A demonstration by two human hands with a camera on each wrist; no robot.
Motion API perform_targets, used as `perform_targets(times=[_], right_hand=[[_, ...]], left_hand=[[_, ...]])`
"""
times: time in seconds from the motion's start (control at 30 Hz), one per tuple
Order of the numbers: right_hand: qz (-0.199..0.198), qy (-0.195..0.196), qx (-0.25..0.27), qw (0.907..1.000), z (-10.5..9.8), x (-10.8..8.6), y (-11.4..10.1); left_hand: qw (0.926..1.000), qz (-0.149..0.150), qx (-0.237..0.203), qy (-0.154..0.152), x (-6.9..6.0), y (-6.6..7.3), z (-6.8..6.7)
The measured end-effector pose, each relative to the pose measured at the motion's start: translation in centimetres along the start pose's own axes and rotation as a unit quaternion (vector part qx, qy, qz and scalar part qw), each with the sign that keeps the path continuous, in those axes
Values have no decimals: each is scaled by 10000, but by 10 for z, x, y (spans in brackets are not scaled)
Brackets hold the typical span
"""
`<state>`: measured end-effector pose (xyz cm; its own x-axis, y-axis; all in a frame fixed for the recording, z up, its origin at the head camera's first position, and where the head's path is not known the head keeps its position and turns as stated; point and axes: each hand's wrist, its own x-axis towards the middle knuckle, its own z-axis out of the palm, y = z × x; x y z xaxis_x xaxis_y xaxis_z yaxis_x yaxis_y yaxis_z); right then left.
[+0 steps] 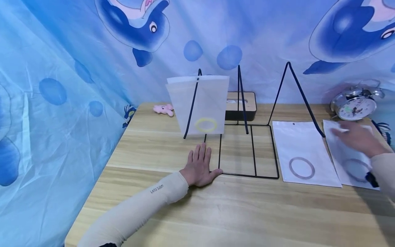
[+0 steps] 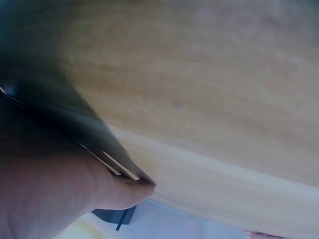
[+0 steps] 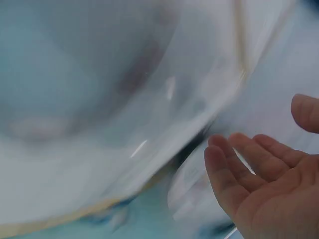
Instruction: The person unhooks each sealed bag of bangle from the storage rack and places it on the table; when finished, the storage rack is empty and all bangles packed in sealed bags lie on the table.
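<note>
White flat pouch laid just beside similar inner pouch, right of black wire rack; mauve ring shown near its front end, slightly blurred. Long axis pointed front to back, far end slanted toward rack. Right hand held over pouch, fingers extended, nothing gripped; whether pouch is touched cannot be told. Left hand laid flat at rack's front left corner, nothing gripped. "Lets Slim" printed on left sleeve.
</note>
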<state>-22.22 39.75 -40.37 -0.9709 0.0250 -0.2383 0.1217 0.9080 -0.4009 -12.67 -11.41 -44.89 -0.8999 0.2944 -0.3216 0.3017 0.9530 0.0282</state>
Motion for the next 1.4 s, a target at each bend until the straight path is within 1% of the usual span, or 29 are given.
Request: perform_targets(times=[0.03,0.07,0.1,0.17,0.23,0.27,0.33,0.4,0.5,0.6,0.7,0.77,0.83,0.87,0.93,0.97,1.0,1.03,1.07,1.1,1.13,1.17,1.2,1.23,1.27,1.3,1.33,1.37,1.4], right_hand=[[-381,-148,-116,9991,8,-5,-14],[-711,-294,-108,9970,18,-10,-29],[-1091,-377,-138,9932,28,-15,-42],[-1655,-402,-200,9852,50,-26,-67],[-2191,-312,-304,9747,70,-38,-88],[-2383,-267,-318,9703,79,-45,-99],[-2583,-385,-280,9649,94,-62,-116],[-2753,-519,-253,9596,110,-77,-128],[-2908,-637,-332,9541,128,-92,-135],[-3090,-632,-502,9476,143,-93,-133],[-3140,-649,-586,9454,152,-89,-130],[-3136,-659,-694,9447,156,-87,-129],[-3175,-611,-611,9443,156,-87,-129],[-3175,-575,-598,9446,156,-88,-129],[-3183,-536,-547,9449,156,-90,-129],[-3160,-562,-546,9455,155,-91,-130],[-3138,-597,-556,9460,155,-92,-131],[-3103,-635,-610,9466,155,-92,-131],[-3064,-662,-708,9470,155,-91,-132],[-3062,-677,-743,9466,155,-91,-132],[-3055,-678,-788,9465,154,-90,-132],[-3027,-662,-879,9467,154,-89,-132],[-3031,-636,-897,9466,154,-88,-132],[-3018,-616,-914,9470,153,-87,-132],[-3019,-596,-899,9472,153,-87,-132],[-3002,-608,-876,9479,153,-87,-131],[-2987,-630,-859,9484,154,-87,-131],[-2971,-662,-849,9488,154,-87,-131],[-2950,-702,-839,9492,155,-88,-131]], left_hand=[[10000,3,4,7,0,-1,-2],[10000,10,35,7,-1,-1,-4],[10000,20,36,20,-1,-2,-5],[10000,16,34,-7,0,-3,-6],[10000,0,-12,-41,2,-3,-5],[10000,-5,-50,-58,3,-4,-3],[9998,-14,-150,-116,6,-5,1],[9996,-16,-204,-187,8,-5,5],[9993,-12,-215,-301,10,-3,5],[9988,-97,-151,-459,7,-1,0],[9981,-193,-120,-566,4,-1,-7],[9981,-196,-160,-557,2,0,-12],[9985,-136,-334,-418,0,-1,-17],[9984,-75,-474,-290,-3,-1,-21],[9956,167,-909,174,-11,-3,-26],[9918,368,-1110,519,-17,-4,-30],[9852,607,-1293,943,-25,-5,-34],[9748,887,-1461,1434,-33,-6,-38],[9599,1186,-1577,1991,-40,-8,-43],[9391,1484,-1662,2617,-46,-10,-49],[9151,1714,-1721,3218,-51,-13,-56],[8873,1868,-1766,3829,-53,-17,-64],[8577,1947,-1884,4370,-54,-22,-73],[8307,1921,-2013,4822,-53,-28,-82],[8077,1842,-2192,5154,-51,-34,-92],[7894,1672,-2457,5371,-49,-41,-102],[7780,1427,-2728,5477,-47,-48,-112],[7709,1158,-3005,5496,-45,-53,-120],[7688,906,-3305,5399,-43,-59,-128]])
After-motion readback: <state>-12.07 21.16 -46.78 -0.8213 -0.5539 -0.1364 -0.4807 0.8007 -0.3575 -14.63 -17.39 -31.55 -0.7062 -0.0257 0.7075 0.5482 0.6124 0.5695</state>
